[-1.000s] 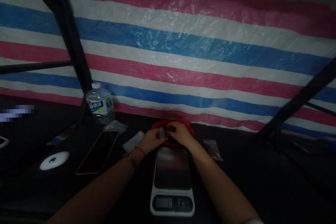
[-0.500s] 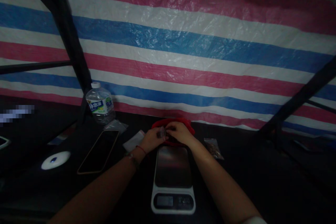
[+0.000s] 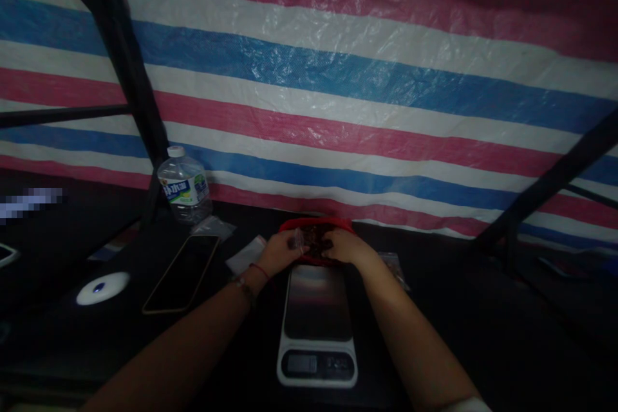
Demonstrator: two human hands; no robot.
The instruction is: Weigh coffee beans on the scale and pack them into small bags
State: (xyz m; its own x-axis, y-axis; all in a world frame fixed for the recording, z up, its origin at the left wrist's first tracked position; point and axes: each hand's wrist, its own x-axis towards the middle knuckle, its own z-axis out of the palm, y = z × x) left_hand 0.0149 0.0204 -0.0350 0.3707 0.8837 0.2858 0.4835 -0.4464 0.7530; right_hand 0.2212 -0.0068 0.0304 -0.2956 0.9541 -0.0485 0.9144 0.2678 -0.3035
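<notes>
A red bowl or bag [image 3: 284, 226] of small dark brown pieces [image 3: 315, 237] lies behind a white kitchen scale [image 3: 317, 343] with a dark plate. At its left side, my left hand [image 3: 281, 253] pinches a small clear plastic bag [image 3: 298, 241], upright over the near edge. My right hand [image 3: 348, 248] reaches in from the right, thumb and fingers apart, tips at the brown pieces. Its fingertips are partly lost in the dim light. Nothing rests on the scale's plate. A filled zip bag [image 3: 394, 265] lies right of my right wrist, partly covered by it.
Left of my left hand lie flat plastic bags [image 3: 245, 256], a phone [image 3: 182, 275] and a white oval object [image 3: 103, 288]. Behind the phone stands a clear bottle [image 3: 186, 190]. Dark metal bars [image 3: 132, 90] and a striped tarp [image 3: 338, 122] close off the back.
My right hand has moved from beside the small bag in my left hand to the right, exposing the brown pieces. It now covers part of the filled bag. My left hand stays about in place.
</notes>
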